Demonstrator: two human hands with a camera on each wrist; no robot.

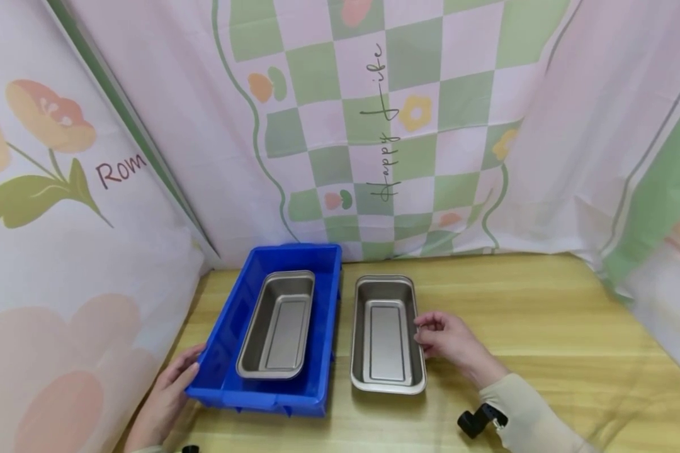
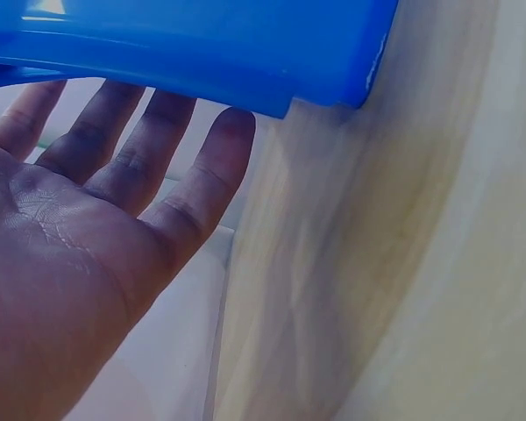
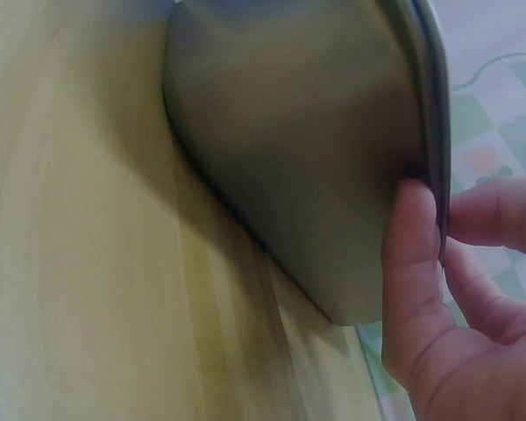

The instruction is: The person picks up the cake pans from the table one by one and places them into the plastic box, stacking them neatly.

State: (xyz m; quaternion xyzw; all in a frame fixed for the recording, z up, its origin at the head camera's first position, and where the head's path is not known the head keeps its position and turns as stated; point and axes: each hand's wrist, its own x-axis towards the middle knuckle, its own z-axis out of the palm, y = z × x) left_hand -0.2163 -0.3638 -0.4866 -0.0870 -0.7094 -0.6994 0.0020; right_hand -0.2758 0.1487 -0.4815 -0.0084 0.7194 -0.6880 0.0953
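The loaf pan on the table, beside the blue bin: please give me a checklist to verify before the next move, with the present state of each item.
1. Right hand grips the pan rim: ok; the right wrist view shows thumb outside and fingers over the rim.
2. Pan rests flat on the table: ok.
3. Left hand steadies the bin: ok; straight fingers touch its near left corner.
4. Room in the bin: not ok for side by side; another pan already fills most of it.
5. Pans would nest: cannot tell.
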